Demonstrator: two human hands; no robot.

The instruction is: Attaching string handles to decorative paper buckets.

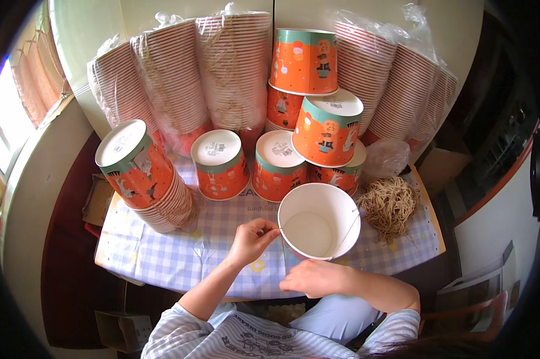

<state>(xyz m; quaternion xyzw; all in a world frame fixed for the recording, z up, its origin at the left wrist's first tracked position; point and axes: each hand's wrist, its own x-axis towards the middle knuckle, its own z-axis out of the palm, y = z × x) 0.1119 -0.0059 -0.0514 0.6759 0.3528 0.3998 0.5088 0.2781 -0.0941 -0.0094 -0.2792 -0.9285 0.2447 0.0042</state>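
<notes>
A paper bucket (319, 221) leans with its open white mouth toward me near the table's front edge. A thin cord (345, 232) runs inside it from the right rim down to the lower rim. At the left rim my left hand (253, 240) pinches thumb and forefinger together; what lies between them is too small to make out. Just below the bucket's lower rim, my right hand (318, 278) is bent inward with curled fingers, and whatever they hold is hidden. To the bucket's right rests a tangled heap of beige cords (390, 206).
Upside-down orange paper buckets (220, 164) stand behind, some piled in a pyramid (327, 128). A nested stack (144, 173) leans at the left. Tall bagged bucket stacks (234, 72) line the back wall. Beneath everything is a checkered tablecloth (162, 257).
</notes>
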